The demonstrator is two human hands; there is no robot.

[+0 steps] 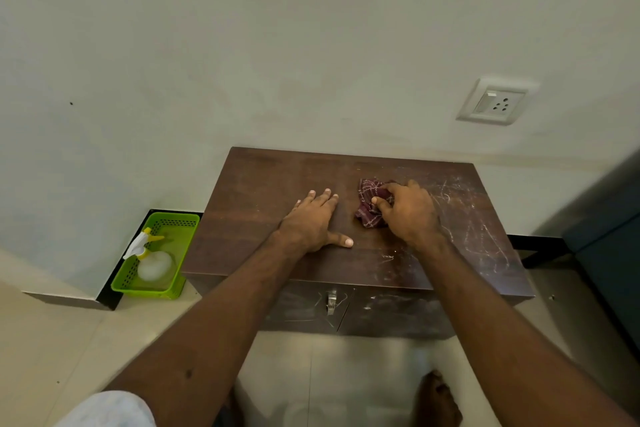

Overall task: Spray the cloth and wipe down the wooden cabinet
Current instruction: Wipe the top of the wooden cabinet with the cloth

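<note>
Hands rest on the cabinet (263, 184) top, both arms stretched forward from the near edge. His left hand (313, 224) lies flat, palm down, fingers straight and together, thumb splayed to the right, holding nothing. Just right of it, the right hand (408, 211) curls over a bunched maroon cloth (369, 204), fingers and thumb pinching it against the wood near the middle of the top. Pale scratches mark the right side. Left of the cabinet, on the floor, a spray bottle (149, 258) lies in a green basket (180, 239) by the wall. A wall socket (495, 102) sits at far right.
</note>
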